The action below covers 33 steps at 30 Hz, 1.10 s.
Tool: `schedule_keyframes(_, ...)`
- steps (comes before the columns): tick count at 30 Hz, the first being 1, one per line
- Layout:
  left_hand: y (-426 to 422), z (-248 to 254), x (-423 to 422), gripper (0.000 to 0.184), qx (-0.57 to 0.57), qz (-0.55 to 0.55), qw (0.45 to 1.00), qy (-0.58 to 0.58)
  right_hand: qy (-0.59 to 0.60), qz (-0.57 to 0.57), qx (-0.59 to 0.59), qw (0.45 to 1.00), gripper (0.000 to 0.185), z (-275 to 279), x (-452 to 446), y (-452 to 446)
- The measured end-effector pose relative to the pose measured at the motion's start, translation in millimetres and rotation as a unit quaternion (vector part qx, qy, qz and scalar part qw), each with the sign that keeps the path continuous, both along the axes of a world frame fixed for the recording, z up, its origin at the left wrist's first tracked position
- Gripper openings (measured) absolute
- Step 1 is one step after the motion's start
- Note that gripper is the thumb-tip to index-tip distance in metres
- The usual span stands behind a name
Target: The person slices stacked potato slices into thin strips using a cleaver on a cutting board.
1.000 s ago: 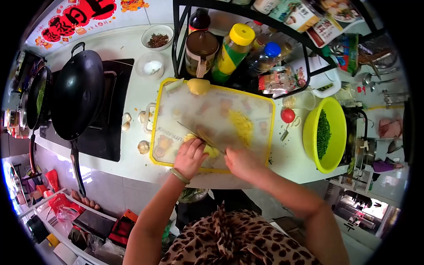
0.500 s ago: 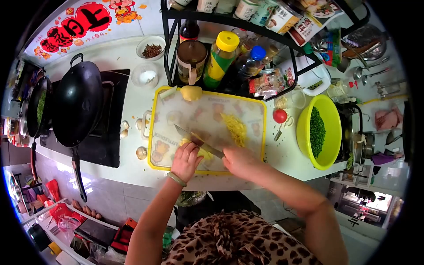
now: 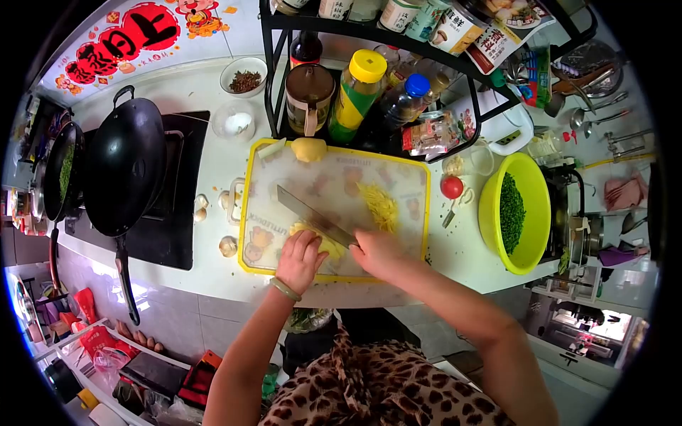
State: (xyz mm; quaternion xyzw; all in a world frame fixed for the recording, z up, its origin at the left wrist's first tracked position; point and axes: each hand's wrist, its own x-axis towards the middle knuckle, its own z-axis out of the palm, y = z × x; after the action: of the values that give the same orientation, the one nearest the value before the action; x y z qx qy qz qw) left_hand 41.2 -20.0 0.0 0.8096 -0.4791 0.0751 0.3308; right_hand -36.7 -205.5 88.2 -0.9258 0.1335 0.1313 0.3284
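Note:
My right hand (image 3: pixel 380 253) is closed round the handle of a kitchen knife (image 3: pixel 310 216). Its broad blade slants up and left over the cutting board (image 3: pixel 280 174), just beyond my left fingertips. With bent fingers, my left hand (image 3: pixel 300 260) presses on pale yellow potato slices (image 3: pixel 330 247), partly hidden beneath it. A heap of potato shreds (image 3: pixel 379 206) lies on the right half of the board. At the board's back edge rests a peeled potato (image 3: pixel 309 149), beside a pale piece (image 3: pixel 271 148) I cannot identify.
A black wok (image 3: pixel 124 167) sits on the stove at left. Garlic (image 3: pixel 227 246) lies left of the board. Behind it stands a black rack (image 3: pixel 266 85) with bottles and jars. To the right are a red-topped peeler-like tool (image 3: pixel 451 187) and a green bowl (image 3: pixel 487 224) of chopped greens.
The knife has shifted slightly up and left, and more of its blade face shows. My right hand moved a little left with it. My left hand stays on the potato slices.

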Motion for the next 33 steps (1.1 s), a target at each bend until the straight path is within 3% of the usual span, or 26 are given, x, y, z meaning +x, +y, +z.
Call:
schedule_keyframes(7, -0.2, 2.7, 1.5, 0.042, 0.004, -0.008, 1.000, 0.014, 0.116, 0.068, -0.013, 0.991, 0.020, 16.1, -3.2, -4.5)
schedule_keyframes(15, -0.6, 2.1, -0.1, 0.042, -0.009, -0.018, 1.000, 0.013, 0.009, -0.034, -0.002, 0.999, 0.017, -16.1, 4.5, 13.9)
schedule_keyframes(19, 0.3, -1.1, 1.3, 0.043, -0.011, -0.004, 1.000, 0.004, -0.021, -0.014, -0.009, 1.000, 0.020, -7.6, 0.8, -0.9)
schedule_keyframes(22, 0.4, -2.4, 2.9, 0.043, -0.016, -0.008, 1.000, 0.011, 0.116, 0.072, -0.007, 0.991, 0.020, 24.6, -0.2, -11.8)
schedule_keyframes(26, -0.4, -0.3, 2.2, 0.043, -0.009, -0.002, 1.000, 0.012, 0.154, 0.081, -0.006, 0.985, 0.020, 24.3, -2.0, -10.7)
schedule_keyframes(33, 1.3, -2.2, -1.1, 0.043, -0.005, -0.006, 1.000, 0.022, 0.051, 0.001, -0.034, 0.998, 0.018, -9.4, -3.3, 18.7)
